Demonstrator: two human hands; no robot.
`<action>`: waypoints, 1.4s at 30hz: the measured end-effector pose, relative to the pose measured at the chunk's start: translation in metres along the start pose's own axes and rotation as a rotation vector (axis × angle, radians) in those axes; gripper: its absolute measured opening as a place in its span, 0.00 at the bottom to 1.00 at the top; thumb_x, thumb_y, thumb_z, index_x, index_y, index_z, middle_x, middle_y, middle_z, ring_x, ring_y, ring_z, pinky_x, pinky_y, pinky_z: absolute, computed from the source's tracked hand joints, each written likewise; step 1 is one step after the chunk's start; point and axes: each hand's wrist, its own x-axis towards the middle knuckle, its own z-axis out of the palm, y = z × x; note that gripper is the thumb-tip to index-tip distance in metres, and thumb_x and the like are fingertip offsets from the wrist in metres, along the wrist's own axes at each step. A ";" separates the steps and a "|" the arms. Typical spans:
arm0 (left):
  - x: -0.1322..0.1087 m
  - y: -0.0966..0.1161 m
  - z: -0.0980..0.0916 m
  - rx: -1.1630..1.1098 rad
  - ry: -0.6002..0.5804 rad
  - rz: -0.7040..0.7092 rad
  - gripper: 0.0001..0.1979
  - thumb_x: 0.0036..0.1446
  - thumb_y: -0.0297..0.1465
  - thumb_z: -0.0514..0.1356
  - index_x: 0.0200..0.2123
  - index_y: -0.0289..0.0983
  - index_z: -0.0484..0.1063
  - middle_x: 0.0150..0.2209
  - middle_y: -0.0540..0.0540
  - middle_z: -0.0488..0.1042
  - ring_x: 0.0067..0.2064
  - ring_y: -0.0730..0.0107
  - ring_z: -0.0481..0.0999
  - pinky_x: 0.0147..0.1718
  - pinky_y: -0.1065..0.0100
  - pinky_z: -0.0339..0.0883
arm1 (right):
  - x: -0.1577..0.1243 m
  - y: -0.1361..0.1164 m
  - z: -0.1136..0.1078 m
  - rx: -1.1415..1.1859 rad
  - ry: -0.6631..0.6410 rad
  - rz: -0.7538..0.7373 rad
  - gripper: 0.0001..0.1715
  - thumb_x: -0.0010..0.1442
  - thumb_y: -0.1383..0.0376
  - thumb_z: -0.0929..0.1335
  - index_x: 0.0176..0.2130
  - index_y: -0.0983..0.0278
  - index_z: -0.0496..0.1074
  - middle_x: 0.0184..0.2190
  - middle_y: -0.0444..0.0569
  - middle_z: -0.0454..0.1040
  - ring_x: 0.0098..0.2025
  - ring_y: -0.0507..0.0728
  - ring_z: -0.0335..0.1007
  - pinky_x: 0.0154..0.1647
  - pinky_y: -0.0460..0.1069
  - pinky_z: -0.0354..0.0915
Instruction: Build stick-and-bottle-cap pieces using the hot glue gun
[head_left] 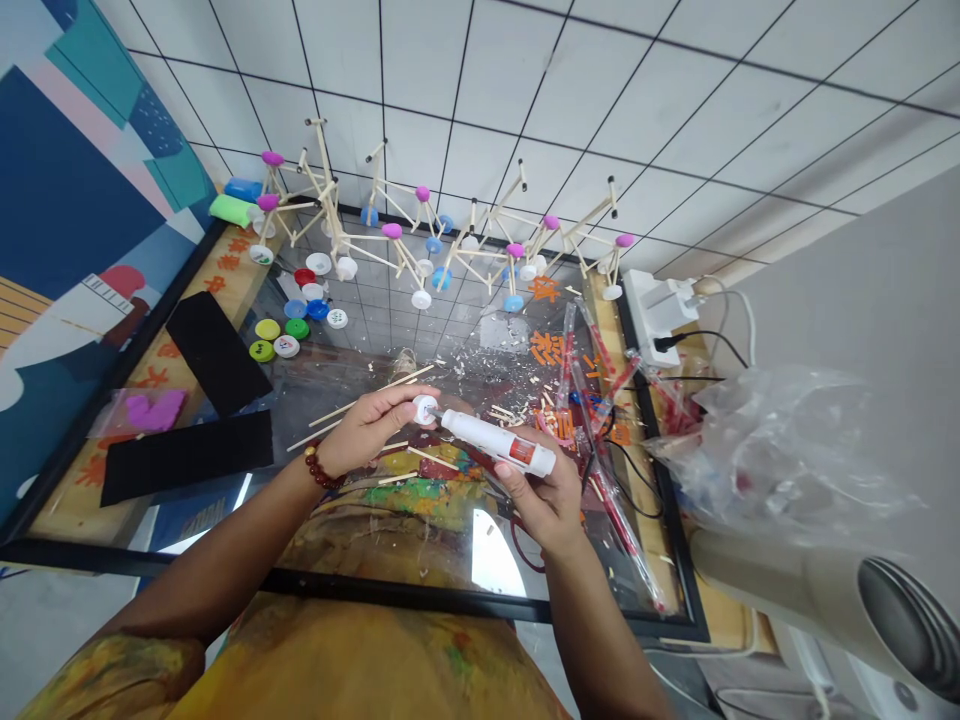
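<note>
My left hand (371,425) pinches a small white bottle cap (424,408) over the glass tabletop (352,360). My right hand (544,490) grips a white glue gun (499,441) with a red label. Its tip touches the cap. Thin wooden sticks (375,392) lie on the glass just under and behind my left hand. A beaded bracelet (322,470) sits on my left wrist.
Stick-and-cap models (420,235) stand along the back by the tiled wall. Loose coloured caps (289,325) lie back left, two black sheets (195,410) left. Red glue-stick packets (600,400), a power strip (660,305) and a plastic bag (780,450) crowd the right.
</note>
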 end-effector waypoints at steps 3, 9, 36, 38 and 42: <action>0.001 -0.006 0.004 -0.220 0.001 -0.068 0.18 0.60 0.39 0.61 0.50 0.37 0.77 0.42 0.42 0.80 0.38 0.66 0.78 0.45 0.63 0.71 | 0.001 -0.002 0.000 -0.018 -0.001 -0.013 0.17 0.60 0.63 0.71 0.50 0.60 0.70 0.37 0.49 0.77 0.35 0.56 0.73 0.34 0.50 0.70; 0.005 -0.003 0.004 -0.591 0.058 -0.156 0.17 0.56 0.39 0.65 0.44 0.34 0.80 0.38 0.41 0.78 0.34 0.69 0.76 0.37 0.65 0.71 | 0.000 -0.001 -0.001 0.055 0.030 0.012 0.18 0.61 0.64 0.70 0.51 0.60 0.70 0.39 0.49 0.77 0.36 0.56 0.74 0.34 0.50 0.69; -0.003 0.003 0.013 0.707 0.286 0.627 0.15 0.51 0.22 0.63 0.44 0.38 0.73 0.43 0.43 0.76 0.46 0.64 0.76 0.46 0.61 0.72 | 0.004 0.001 0.003 -0.113 -0.062 -0.094 0.19 0.60 0.66 0.70 0.52 0.60 0.69 0.43 0.51 0.77 0.41 0.58 0.75 0.42 0.53 0.71; -0.003 0.003 0.013 0.707 0.274 0.659 0.16 0.51 0.21 0.64 0.44 0.39 0.72 0.43 0.43 0.77 0.46 0.64 0.77 0.47 0.60 0.72 | 0.005 -0.001 0.004 -0.123 -0.063 -0.098 0.18 0.60 0.66 0.70 0.51 0.60 0.69 0.43 0.52 0.77 0.41 0.58 0.75 0.42 0.53 0.71; -0.003 0.001 0.012 0.742 0.238 0.695 0.16 0.51 0.22 0.64 0.44 0.39 0.72 0.42 0.43 0.78 0.45 0.64 0.77 0.46 0.59 0.73 | 0.007 -0.006 0.004 -0.120 -0.106 -0.066 0.16 0.61 0.66 0.69 0.50 0.61 0.69 0.41 0.52 0.77 0.39 0.57 0.75 0.40 0.53 0.71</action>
